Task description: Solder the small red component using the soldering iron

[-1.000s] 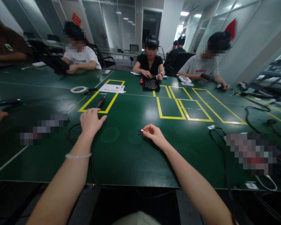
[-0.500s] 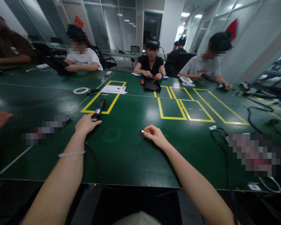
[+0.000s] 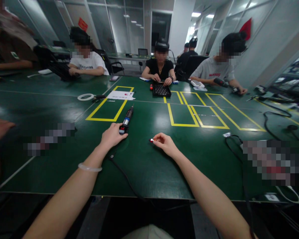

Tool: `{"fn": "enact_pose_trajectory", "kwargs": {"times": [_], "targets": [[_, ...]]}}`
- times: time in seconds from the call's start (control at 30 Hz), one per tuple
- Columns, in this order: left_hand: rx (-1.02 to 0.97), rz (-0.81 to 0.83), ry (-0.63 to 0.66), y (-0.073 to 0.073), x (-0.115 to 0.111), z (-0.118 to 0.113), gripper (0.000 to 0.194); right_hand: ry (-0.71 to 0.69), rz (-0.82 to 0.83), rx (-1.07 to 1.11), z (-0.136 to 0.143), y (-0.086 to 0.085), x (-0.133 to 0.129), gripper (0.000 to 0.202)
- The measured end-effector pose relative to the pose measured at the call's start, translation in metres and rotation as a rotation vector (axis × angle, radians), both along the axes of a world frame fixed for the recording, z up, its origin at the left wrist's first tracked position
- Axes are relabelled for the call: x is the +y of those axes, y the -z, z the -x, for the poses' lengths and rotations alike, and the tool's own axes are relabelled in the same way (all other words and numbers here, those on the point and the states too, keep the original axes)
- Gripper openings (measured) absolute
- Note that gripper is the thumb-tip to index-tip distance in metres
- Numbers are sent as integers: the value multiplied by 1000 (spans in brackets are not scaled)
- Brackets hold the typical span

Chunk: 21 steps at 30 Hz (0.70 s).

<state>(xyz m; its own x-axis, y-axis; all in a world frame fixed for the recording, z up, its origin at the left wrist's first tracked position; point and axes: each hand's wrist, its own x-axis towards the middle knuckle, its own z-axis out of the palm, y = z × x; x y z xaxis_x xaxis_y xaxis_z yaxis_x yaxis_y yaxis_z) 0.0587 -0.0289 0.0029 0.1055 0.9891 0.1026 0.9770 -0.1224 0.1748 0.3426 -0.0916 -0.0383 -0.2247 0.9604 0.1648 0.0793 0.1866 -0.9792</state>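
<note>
With our left hand (image 3: 114,135) half curled, we grip the rear end of a dark screwdriver (image 3: 127,119), its thin tip pointing to one o'clock. Our right hand (image 3: 165,143), at three o'clock from the left, closes in a pinch on a small red piece (image 3: 150,140). At its twelve, a black tray (image 3: 161,95) sits on the green table (image 3: 149,172).

Holds a driver (image 3: 128,118) in the left hand (image 3: 113,136), over the table (image 3: 151,182), left of the part (image 3: 151,140) in the right hand (image 3: 165,143). Has a tape frame (image 3: 102,119) left of the driver, with a sheet (image 3: 121,95) across its far portion and a coil (image 3: 86,97) left of the sheet. Has a tray (image 3: 161,95) farther back, before a person (image 3: 159,68). Shows a cable (image 3: 126,181) nearer than both hands, running to the table's near edge.
</note>
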Motion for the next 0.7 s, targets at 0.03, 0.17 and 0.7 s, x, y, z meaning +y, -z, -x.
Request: {"fn": "enact_pose_trajectory", "kwargs": {"times": [0.03,0.17,0.7], "targets": [[-3,-1,40,0,-4,-8,69,4,-11,-1,0,0,0,25],[-29,-23,195,1,-20,-36,66,36,-98,-56,3,-5,-4,20],[-233,35,581,1,-51,-75,58,27,-472,-645,8,-13,-14,2]]}}
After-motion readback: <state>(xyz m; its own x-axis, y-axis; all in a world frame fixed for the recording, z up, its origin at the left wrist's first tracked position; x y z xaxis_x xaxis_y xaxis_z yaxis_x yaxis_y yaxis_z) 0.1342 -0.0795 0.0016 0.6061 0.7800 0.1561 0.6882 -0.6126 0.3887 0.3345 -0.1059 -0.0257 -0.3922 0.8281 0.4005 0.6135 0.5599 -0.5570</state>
